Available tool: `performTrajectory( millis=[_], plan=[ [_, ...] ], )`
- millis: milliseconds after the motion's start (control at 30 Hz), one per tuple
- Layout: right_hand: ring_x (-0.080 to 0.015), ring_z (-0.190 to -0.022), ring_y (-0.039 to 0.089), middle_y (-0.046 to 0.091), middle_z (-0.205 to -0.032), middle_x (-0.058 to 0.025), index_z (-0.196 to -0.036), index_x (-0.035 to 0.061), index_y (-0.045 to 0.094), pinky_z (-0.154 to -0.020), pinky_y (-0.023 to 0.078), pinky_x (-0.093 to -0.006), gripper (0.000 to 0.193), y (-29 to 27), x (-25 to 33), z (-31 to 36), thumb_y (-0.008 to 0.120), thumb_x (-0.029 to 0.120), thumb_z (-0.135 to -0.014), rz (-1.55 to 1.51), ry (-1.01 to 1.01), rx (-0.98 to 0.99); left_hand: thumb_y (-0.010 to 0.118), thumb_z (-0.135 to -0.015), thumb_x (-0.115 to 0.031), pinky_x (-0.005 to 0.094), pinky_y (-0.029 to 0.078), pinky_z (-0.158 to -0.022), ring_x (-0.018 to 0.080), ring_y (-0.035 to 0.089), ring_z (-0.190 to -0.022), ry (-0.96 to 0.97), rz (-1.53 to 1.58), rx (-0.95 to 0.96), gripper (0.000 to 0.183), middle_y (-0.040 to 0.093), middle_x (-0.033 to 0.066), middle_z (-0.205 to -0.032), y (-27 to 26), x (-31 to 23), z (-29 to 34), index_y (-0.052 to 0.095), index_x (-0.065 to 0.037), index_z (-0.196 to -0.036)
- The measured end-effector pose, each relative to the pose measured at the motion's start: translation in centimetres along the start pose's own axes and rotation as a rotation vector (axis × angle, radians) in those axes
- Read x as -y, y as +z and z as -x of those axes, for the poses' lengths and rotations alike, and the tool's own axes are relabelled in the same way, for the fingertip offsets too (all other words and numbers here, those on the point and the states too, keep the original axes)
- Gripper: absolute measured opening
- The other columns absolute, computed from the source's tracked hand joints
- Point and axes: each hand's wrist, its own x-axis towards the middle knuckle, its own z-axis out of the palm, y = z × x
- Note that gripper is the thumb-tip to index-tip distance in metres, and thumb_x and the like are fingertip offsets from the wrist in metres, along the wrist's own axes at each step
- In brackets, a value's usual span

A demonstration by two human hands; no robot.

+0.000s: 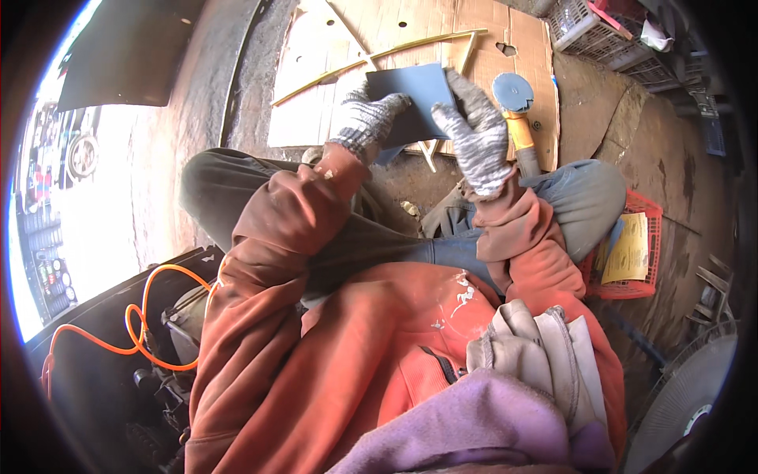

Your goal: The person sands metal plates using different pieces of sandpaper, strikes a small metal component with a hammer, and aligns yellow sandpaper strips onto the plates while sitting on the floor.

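Note:
Both my hands wear grey-and-white knit gloves and hold a dark blue-grey sheet of sandpaper (422, 85) over the cardboard. My left hand (367, 118) grips its left edge, thumb lying across the face. On the right edge, my right hand (478, 138) has its thumb in front and its fingers mostly behind the sheet. Under and beyond the sheet lie thin yellowish strips (395, 49) in an angular shape. Just right of my right hand rests a yellow-bodied sander (519, 130) with its round grey-blue pad facing up.
The flat cardboard (513, 24) lies in front of my crossed legs. A red basket (654, 253) holding yellow sheets (629, 249) stands by my right knee. Grey crates (580, 35) are at far right, a fan (687, 395) at lower right, an orange hose (130, 316) at lower left.

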Motion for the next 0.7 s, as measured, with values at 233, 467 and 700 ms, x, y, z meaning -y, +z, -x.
performTrajectory(
  millis=[233, 467, 700],
  plan=[
    [-0.0331, -0.131, 0.048, 0.053, -0.137, -0.0214, -0.135, 0.0006, 0.053, -0.109, 0.039, -0.0371, 0.044, 1.0, -0.8, 0.1, 0.062, 0.006, -0.092, 0.798, -0.401, 0.127, 0.068, -0.089, -0.012, 0.0301, 0.055, -0.075, 0.0181, 0.066, -0.084, -0.011, 0.124, 0.035, 0.024, 0.069, 0.0072, -0.097, 1.1, -0.4, 1.2, 0.064, -0.002, -0.11],
    [-0.0328, -0.134, 0.045, 0.046, -0.143, -0.0246, -0.14, 0.0033, 0.048, -0.108, 0.04, -0.0378, 0.052, 0.8, -1.6, 0.3, 0.065, 0.017, -0.093, 0.579, -0.378, 0.137, 0.065, -0.095, -0.027, 0.0324, 0.054, -0.081, 0.017, 0.064, -0.09, -0.112, 0.623, 0.249, 0.025, 0.067, 0.0065, -0.097, 1.7, -0.6, 0.8, 0.065, -0.005, -0.105],
    [-0.0168, -0.111, 0.058, 0.06, -0.126, -0.0113, -0.14, -0.0007, 0.046, -0.098, 0.046, -0.0299, 0.044, 0.0, -1.4, -0.8, 0.054, 0.005, -0.097, 0.187, -0.061, -0.171, 0.07, -0.087, -0.016, 0.0377, 0.056, -0.08, 0.0216, 0.066, -0.087, -0.228, 0.72, 0.197, 0.022, 0.067, 0.0093, -0.095, -0.4, 0.6, -0.8, 0.065, -0.003, -0.105]
  ],
)
